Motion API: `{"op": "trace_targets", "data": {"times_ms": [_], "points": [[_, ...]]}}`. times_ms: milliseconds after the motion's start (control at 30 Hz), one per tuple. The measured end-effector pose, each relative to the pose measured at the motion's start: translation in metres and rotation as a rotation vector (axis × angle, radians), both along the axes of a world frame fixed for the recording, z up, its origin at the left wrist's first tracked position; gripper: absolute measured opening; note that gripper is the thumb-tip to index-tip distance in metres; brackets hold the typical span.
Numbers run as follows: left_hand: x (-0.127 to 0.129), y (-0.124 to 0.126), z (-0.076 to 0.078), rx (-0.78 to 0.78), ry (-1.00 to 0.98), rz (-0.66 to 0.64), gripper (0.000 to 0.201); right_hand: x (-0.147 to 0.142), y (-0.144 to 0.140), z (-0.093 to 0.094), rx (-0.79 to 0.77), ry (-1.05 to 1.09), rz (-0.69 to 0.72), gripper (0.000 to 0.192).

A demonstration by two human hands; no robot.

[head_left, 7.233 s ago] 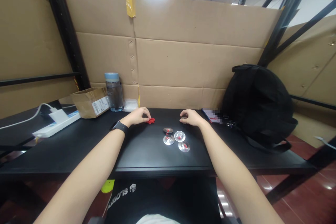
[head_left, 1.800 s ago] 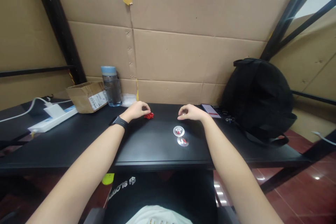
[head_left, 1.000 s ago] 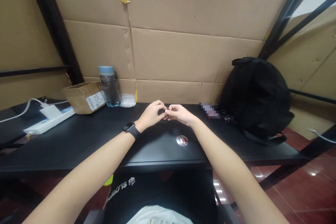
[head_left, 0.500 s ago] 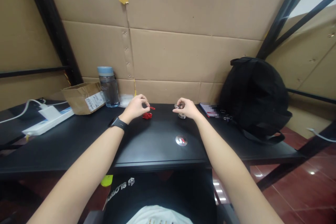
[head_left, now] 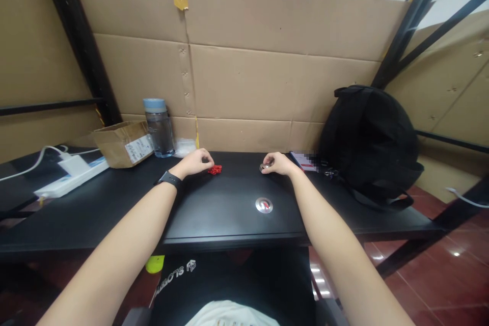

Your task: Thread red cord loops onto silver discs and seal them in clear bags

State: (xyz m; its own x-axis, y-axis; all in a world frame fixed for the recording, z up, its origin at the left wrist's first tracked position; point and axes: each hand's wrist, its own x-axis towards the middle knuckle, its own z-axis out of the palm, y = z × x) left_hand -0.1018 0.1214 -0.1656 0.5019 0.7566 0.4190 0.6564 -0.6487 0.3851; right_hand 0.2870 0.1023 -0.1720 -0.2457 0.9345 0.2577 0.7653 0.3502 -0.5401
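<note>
My left hand [head_left: 197,162] has its thumb and fingertips closed at the left edge of a small red heap [head_left: 215,169] of thin, loop-like pieces. Whether a piece is between the fingertips is hidden. To the right, my right hand [head_left: 278,164] grips a small round silvery container [head_left: 266,167] by its sides, low at the tabletop; the fingers cover part of it. Closer to the front edge, a round silvery disc [head_left: 264,206] with a red mark in its middle lies flat on the black table [head_left: 229,209].
At the left stand a water bottle [head_left: 159,130] with a blue lid, an open cardboard box [head_left: 124,145] and a white power strip [head_left: 72,177] with a plugged-in charger. A black backpack [head_left: 370,147] and a notepad [head_left: 303,160] are at the right. Cardboard [head_left: 244,86] walls the back.
My left hand has lowered to the red heap; the red loop it held above the heap no longer shows apart. My right hand has come down slightly with the round silvery piece.
</note>
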Motion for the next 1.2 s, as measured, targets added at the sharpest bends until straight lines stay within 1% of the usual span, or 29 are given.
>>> {"op": "trace_targets", "data": {"times_ms": [233, 467, 533, 633, 667, 700, 767, 800, 833, 867, 933, 1000, 1033, 1100, 1200], "points": [[0.000, 0.001, 0.000, -0.025, 0.004, -0.015, 0.033, -0.003, -0.002, 0.000, -0.023, -0.013, 0.018, 0.034], [0.001, 0.002, 0.000, -0.029, 0.019, 0.002, 0.036, -0.006, -0.004, 0.001, -0.053, -0.038, 0.032, 0.030], [0.001, 0.003, -0.001, -0.028, 0.023, -0.001, 0.036, -0.007, -0.008, 0.007, -0.053, -0.052, 0.021, 0.032], [0.001, 0.004, -0.002, -0.015, 0.014, -0.002, 0.034, -0.011, -0.023, 0.024, -0.048, -0.075, 0.044, 0.044], [0.001, 0.004, -0.002, -0.003, 0.005, 0.005, 0.034, -0.014, -0.030, 0.032, -0.065, -0.087, 0.104, 0.048], [0.001, 0.004, -0.002, 0.015, -0.007, 0.015, 0.034, -0.019, -0.038, 0.039, -0.123, -0.115, 0.224, 0.048], [0.001, 0.003, -0.003, 0.061, -0.038, 0.042, 0.033, -0.032, -0.056, 0.050, -0.327, -0.203, 0.464, 0.049], [0.001, 0.002, -0.003, 0.086, -0.054, 0.054, 0.032, -0.039, -0.064, 0.053, -0.385, -0.234, 0.528, 0.048], [0.002, 0.001, -0.003, 0.107, -0.070, 0.064, 0.031, -0.047, -0.072, 0.054, -0.391, -0.271, 0.546, 0.046], [0.002, 0.000, -0.002, 0.122, -0.084, 0.071, 0.030, -0.054, -0.079, 0.054, -0.377, -0.305, 0.527, 0.044], [0.004, -0.002, -0.002, 0.135, -0.101, 0.078, 0.029, -0.066, -0.088, 0.052, -0.452, -0.360, 0.493, 0.040], [0.005, -0.003, -0.001, 0.134, -0.100, 0.073, 0.029, -0.070, -0.091, 0.050, -0.518, -0.392, 0.438, 0.033], [0.005, -0.004, 0.000, 0.130, -0.097, 0.066, 0.029, -0.069, -0.090, 0.050, -0.537, -0.402, 0.410, 0.031], [0.007, -0.005, 0.000, 0.126, -0.088, 0.047, 0.028, -0.063, -0.085, 0.051, -0.520, -0.429, 0.351, 0.031], [0.011, -0.008, 0.002, 0.136, -0.085, 0.017, 0.026, -0.046, -0.076, 0.052, -0.451, -0.509, 0.250, 0.039]]}}
